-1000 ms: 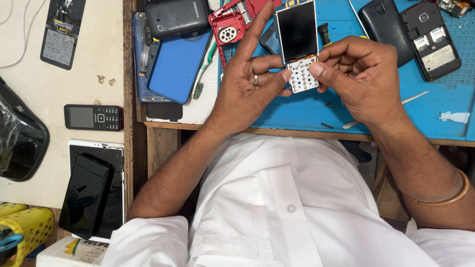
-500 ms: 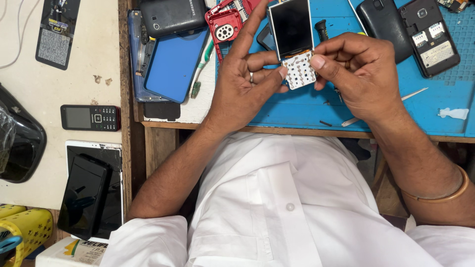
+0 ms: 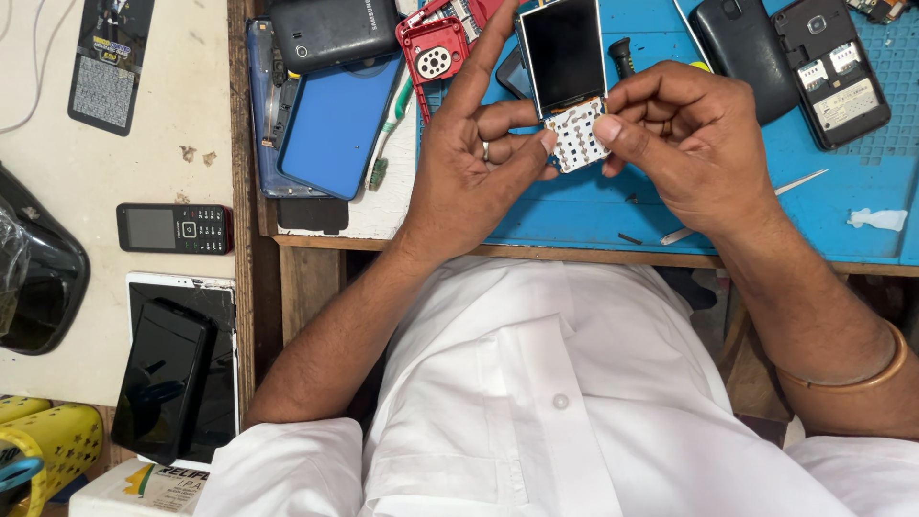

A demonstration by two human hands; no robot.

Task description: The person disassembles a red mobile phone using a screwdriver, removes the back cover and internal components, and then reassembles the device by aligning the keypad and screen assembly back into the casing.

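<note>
Currently both hands hold a stripped phone board (image 3: 567, 86) just above the blue work mat (image 3: 670, 201): dark screen uppermost, bare white keypad contact sheet below. Left hand (image 3: 474, 163): thumb and curled fingers closed on the board's lower left edge, index finger stretched straight up, free of it. Right hand (image 3: 684, 134): thumb and fingertips pinched on the keypad's right edge (whether the thumb presses or merely steadies, cannot tell). Judged progress: disassembly looks done, since the board is out of any housing, and a red phone frame (image 3: 436, 43) lies apart on the mat just left of the left index finger. Refitting a shell looks still to come; no cover is on the board. Nearby, untouched: tweezers (image 3: 742, 206) on the mat by the right wrist, two dark phone backs (image 3: 790, 57) at upper right, blue case (image 3: 330, 120) to the left.
</note>
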